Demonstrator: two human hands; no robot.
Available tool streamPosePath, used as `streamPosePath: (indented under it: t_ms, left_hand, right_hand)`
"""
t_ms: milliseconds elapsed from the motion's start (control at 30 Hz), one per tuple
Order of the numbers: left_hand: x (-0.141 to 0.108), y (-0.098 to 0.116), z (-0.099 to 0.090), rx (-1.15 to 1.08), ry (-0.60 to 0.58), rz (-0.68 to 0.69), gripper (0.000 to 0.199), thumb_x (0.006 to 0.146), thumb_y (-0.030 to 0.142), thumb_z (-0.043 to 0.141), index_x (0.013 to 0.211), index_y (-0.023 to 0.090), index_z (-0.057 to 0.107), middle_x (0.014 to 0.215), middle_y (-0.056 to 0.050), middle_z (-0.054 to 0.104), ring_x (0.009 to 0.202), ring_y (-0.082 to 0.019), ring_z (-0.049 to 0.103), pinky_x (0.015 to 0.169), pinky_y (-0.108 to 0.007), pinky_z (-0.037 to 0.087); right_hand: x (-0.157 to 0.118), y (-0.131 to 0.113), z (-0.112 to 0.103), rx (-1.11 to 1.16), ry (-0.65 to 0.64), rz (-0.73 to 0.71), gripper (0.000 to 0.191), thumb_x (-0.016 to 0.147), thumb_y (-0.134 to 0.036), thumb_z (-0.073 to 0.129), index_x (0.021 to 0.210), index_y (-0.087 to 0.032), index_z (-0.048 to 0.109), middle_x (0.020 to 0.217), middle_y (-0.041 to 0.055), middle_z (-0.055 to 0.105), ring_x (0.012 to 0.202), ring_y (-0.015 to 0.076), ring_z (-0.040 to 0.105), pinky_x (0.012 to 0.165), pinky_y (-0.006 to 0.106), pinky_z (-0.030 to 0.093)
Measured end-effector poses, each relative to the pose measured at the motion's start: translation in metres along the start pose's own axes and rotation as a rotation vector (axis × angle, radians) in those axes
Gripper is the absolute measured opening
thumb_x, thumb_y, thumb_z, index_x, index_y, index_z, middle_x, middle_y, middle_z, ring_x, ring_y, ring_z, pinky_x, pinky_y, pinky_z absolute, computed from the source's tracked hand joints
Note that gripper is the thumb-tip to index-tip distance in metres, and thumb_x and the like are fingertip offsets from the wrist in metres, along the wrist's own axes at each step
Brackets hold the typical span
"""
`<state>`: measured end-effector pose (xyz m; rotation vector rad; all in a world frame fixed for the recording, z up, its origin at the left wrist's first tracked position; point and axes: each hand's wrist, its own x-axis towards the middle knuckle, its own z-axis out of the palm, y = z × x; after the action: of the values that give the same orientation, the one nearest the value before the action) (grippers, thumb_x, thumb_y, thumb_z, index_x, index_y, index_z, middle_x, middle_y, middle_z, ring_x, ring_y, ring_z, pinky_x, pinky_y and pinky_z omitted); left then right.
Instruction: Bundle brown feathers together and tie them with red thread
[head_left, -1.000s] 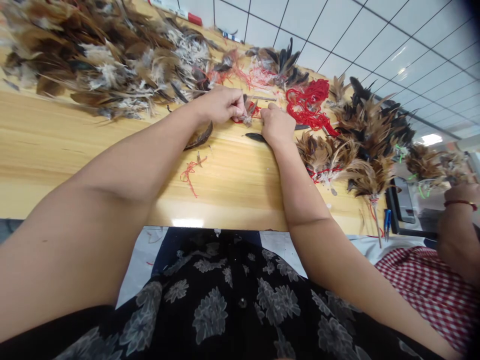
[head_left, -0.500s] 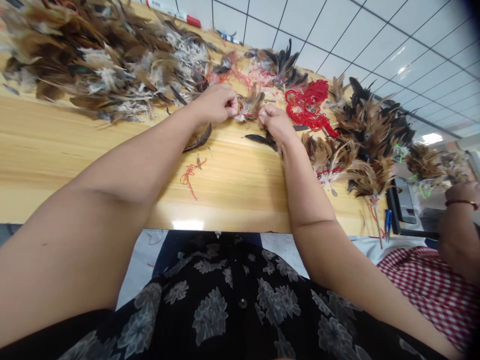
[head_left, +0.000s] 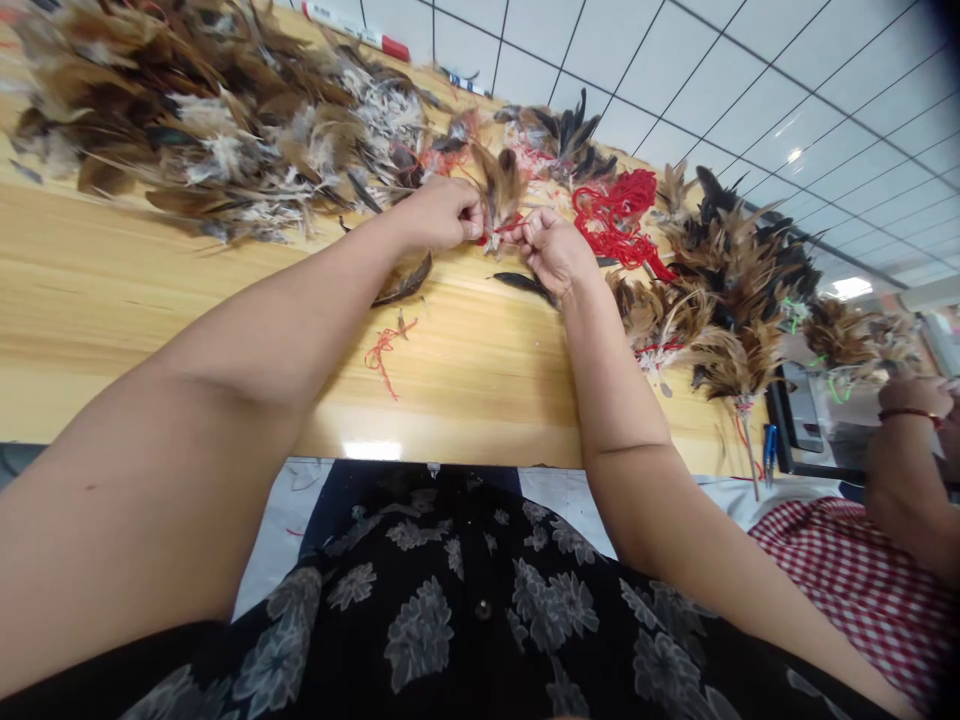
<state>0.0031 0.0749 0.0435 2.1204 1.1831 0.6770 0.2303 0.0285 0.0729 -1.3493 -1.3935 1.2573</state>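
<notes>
A small bunch of brown feathers (head_left: 501, 185) stands between my hands, pale quill ends toward me. Red string (head_left: 514, 226) runs across its base. My left hand (head_left: 453, 212) is closed at the left of the bunch, with a bit of the string showing at its fingertips. On the other side, my right hand (head_left: 553, 248) pinches the string between thumb and fingers, the other fingers loosely curled. A dark loose feather (head_left: 523, 283) lies under my right wrist. Just right of that hand is a heap of red string (head_left: 619, 222).
A big pile of feathers (head_left: 225, 130) covers the table's (head_left: 480, 370) left rear. Feather dusters (head_left: 739, 250) lie at right, near blue pens (head_left: 769, 450). Markers (head_left: 356, 32) lie along the back edge. A co-worker's arm (head_left: 907, 460) is at far right. String scraps (head_left: 386, 350) lie in front.
The feather bunch now stands more upright, its feathers showing higher. My right hand has turned, its fingers more spread, and the red string sits across the base of the bunch.
</notes>
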Motion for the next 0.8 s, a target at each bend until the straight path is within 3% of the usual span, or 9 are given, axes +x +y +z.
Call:
streamPosePath:
  t_ms: [100,200,300,400,467,600,800]
  left_hand:
    - [0.000,0.001,0.001,-0.012,0.013,-0.006,0.018,0.072,0.037,0.080,0.076,0.038,0.063,0.084,-0.003,0.074,0.097,-0.033,0.056,0.104,-0.046,0.054]
    - [0.001,0.000,0.002,-0.012,0.014,-0.021,0.020,0.073,0.032,0.082,0.076,0.038,0.063,0.084,-0.002,0.073,0.095,-0.032,0.055,0.105,-0.047,0.054]
    - [0.001,0.001,0.004,-0.026,0.022,-0.032,0.019,0.075,0.030,0.081,0.074,0.038,0.063,0.084,-0.001,0.072,0.093,-0.031,0.055,0.104,-0.047,0.053]
    - [-0.001,0.004,0.005,-0.052,0.045,-0.058,0.021,0.080,0.033,0.084,0.075,0.038,0.064,0.079,0.001,0.071,0.091,-0.030,0.054,0.099,-0.046,0.052]
    - [-0.002,0.008,0.006,-0.068,0.053,-0.055,0.022,0.083,0.036,0.085,0.076,0.038,0.064,0.077,0.001,0.071,0.092,-0.030,0.053,0.099,-0.045,0.053]
    - [-0.002,0.014,0.013,-0.024,0.066,-0.009,0.026,0.085,0.030,0.081,0.074,0.038,0.059,0.085,-0.003,0.071,0.099,-0.032,0.052,0.115,-0.045,0.054]
    - [-0.004,0.022,0.022,-0.104,0.187,-0.075,0.042,0.091,0.011,0.084,0.070,0.038,0.059,0.075,-0.002,0.062,0.098,-0.030,0.049,0.122,-0.036,0.052]
  right_hand:
    - [0.002,0.000,-0.001,0.149,0.039,0.166,0.053,0.123,0.003,0.054,0.079,-0.025,0.049,0.070,-0.0064,0.061,0.072,0.0080,0.068,0.066,0.017,0.044]
    - [0.010,0.009,-0.004,0.111,0.080,0.138,0.045,0.118,0.004,0.061,0.085,-0.026,0.050,0.076,-0.0059,0.066,0.082,0.0091,0.076,0.068,0.015,0.048]
    - [0.016,0.017,-0.007,0.108,0.030,0.062,0.048,0.115,0.004,0.068,0.084,-0.026,0.045,0.093,-0.0023,0.076,0.092,0.0081,0.078,0.080,0.015,0.059]
    - [0.014,0.016,-0.005,0.119,-0.028,0.009,0.050,0.114,-0.001,0.075,0.085,-0.027,0.044,0.098,-0.0016,0.076,0.096,0.0093,0.079,0.088,0.018,0.065]
    - [0.011,0.011,-0.002,0.150,-0.029,0.044,0.050,0.115,0.001,0.073,0.086,-0.027,0.043,0.094,-0.0031,0.070,0.090,0.0084,0.077,0.078,0.015,0.059]
    - [0.007,0.003,0.003,0.262,0.012,0.170,0.048,0.121,0.005,0.058,0.088,-0.026,0.041,0.085,-0.0058,0.059,0.075,0.0037,0.066,0.059,0.009,0.037]
    - [0.006,0.004,-0.001,0.386,-0.004,0.231,0.048,0.117,0.010,0.057,0.090,-0.026,0.041,0.080,-0.0092,0.053,0.067,0.0023,0.061,0.059,0.009,0.030]
